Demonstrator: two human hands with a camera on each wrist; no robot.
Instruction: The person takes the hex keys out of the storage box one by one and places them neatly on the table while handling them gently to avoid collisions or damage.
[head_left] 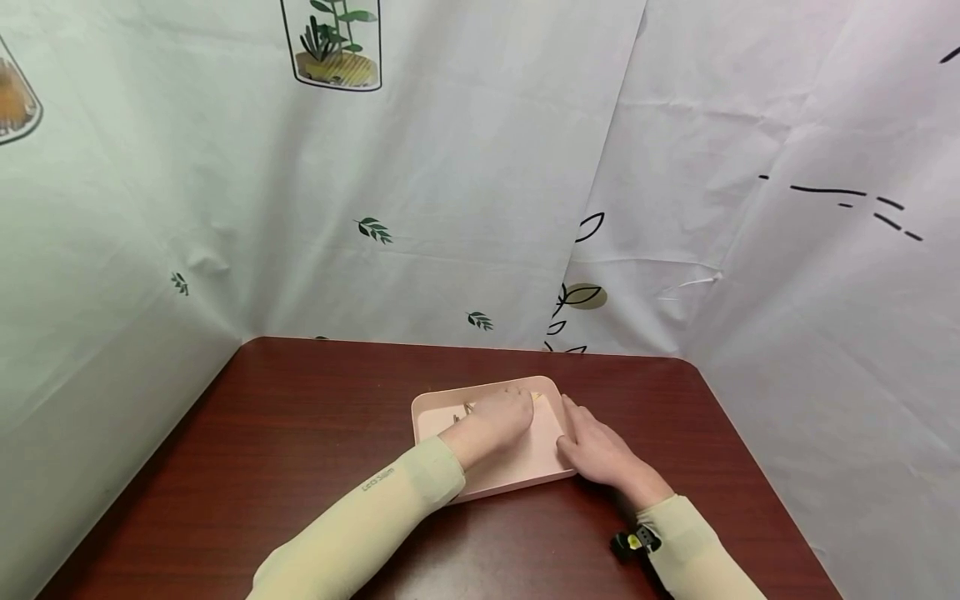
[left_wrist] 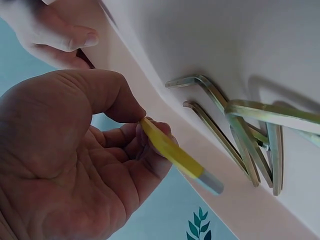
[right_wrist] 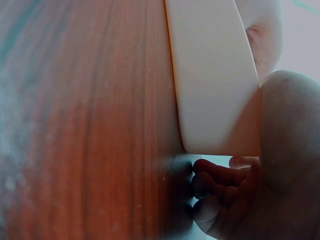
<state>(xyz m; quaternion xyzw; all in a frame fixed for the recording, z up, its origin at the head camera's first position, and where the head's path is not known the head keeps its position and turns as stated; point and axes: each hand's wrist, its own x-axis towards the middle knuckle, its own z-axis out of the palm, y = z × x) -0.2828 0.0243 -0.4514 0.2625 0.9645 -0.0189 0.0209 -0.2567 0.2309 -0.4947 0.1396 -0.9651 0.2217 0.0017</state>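
A pale pink tray (head_left: 547, 450) sits on the table. Over its far right part is my left hand (head_left: 498, 417), which pinches a slim yellow stick with a grey end (left_wrist: 175, 155) between thumb and fingertips. Several brass-coloured hex keys (left_wrist: 240, 135) lie bunched in the tray beside that hand; in the head view the hand hides most of them. My right hand (head_left: 600, 450) holds the right end of the tray, thumb at the rim and fingers along the outside. From the right wrist, the tray's outer wall (right_wrist: 215, 75) shows next to the thumb.
The dark red-brown wooden table (head_left: 300, 433) extends around the tray. White patterned cloth (head_left: 450, 208) hangs behind the table and along both sides. A black strap device (head_left: 635, 542) is on the right wrist.
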